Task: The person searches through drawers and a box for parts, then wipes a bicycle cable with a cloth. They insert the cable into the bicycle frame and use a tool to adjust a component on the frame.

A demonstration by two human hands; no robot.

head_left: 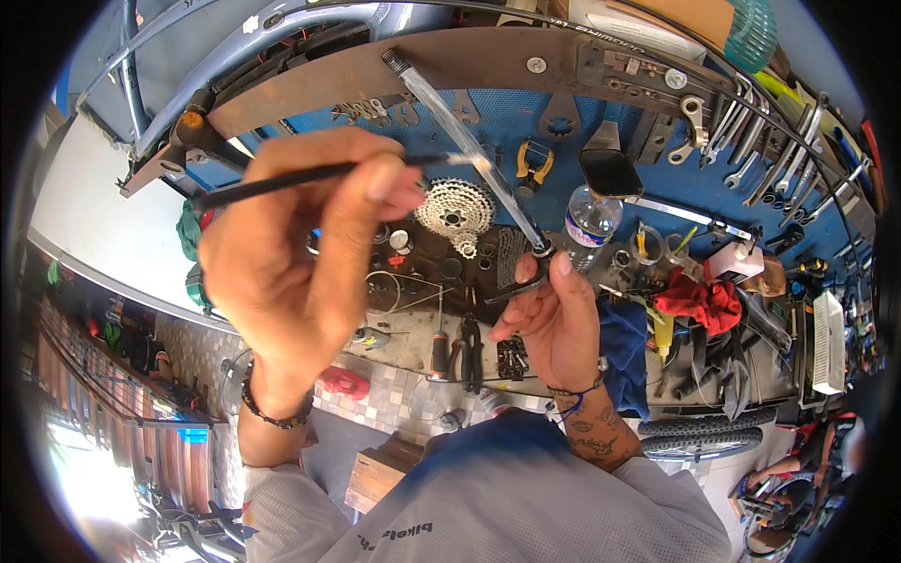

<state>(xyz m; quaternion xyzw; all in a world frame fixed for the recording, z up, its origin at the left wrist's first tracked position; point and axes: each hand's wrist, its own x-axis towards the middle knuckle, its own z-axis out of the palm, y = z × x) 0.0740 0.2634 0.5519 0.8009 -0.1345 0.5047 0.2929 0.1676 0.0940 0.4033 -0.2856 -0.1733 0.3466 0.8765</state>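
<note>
Cluttered workbench [413, 338] (tools everywhere) leaves open room only above it

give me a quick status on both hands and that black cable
Left hand pinching black cable. Right hand gripping small black part at clear tube end. Cluttered workbench below, nothing blocking.

2 hands [291, 253], 1 bottle [589, 225], 1 cassette [454, 214].

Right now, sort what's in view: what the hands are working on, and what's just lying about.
In hand:
left hand gripping a thin black rod
right hand pinching a small black fitting at the clear tube

Lying about:
cassette sprocket
water bottle
red rag
hanging wrenches
pliers
</note>
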